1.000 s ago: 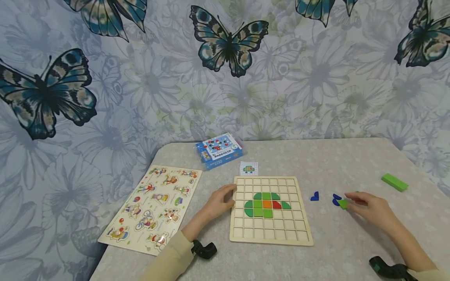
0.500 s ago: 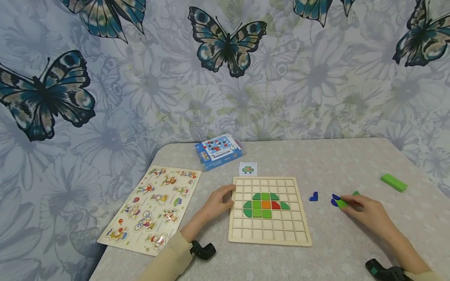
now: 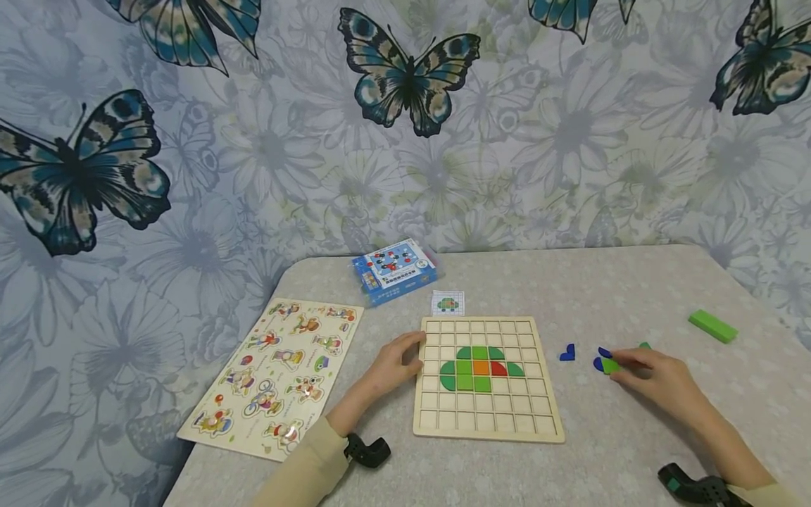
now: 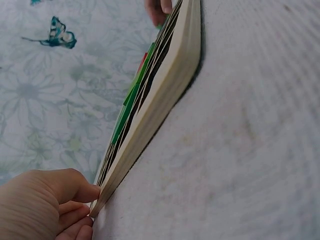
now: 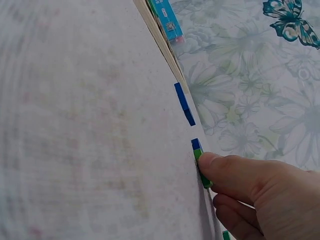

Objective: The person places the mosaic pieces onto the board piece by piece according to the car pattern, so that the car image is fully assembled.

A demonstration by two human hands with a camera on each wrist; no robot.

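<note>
A wooden grid board (image 3: 488, 419) lies on the table, with green, orange and red pieces making a small shape in its cells. My left hand (image 3: 393, 365) holds the board's left edge; in the left wrist view its thumb (image 4: 87, 192) lies against the rim. To the right of the board, my right hand (image 3: 662, 380) has thumb and fingertips on a small light green piece (image 3: 609, 365). Two blue pieces (image 3: 598, 365) sit right against that piece's left side. Another dark green piece (image 3: 645, 346) shows partly behind the fingers.
Blue pieces (image 3: 567, 353) lie between board and right hand. A green block (image 3: 712, 326) is farther right. Behind the board are a small pattern card (image 3: 448, 303) and a blue box (image 3: 395, 271). A picture board (image 3: 275, 380) lies at the left.
My right hand has shifted slightly left, and the light green piece and the blue piece against it have slid left along the table. My left hand stays at the board's edge.
</note>
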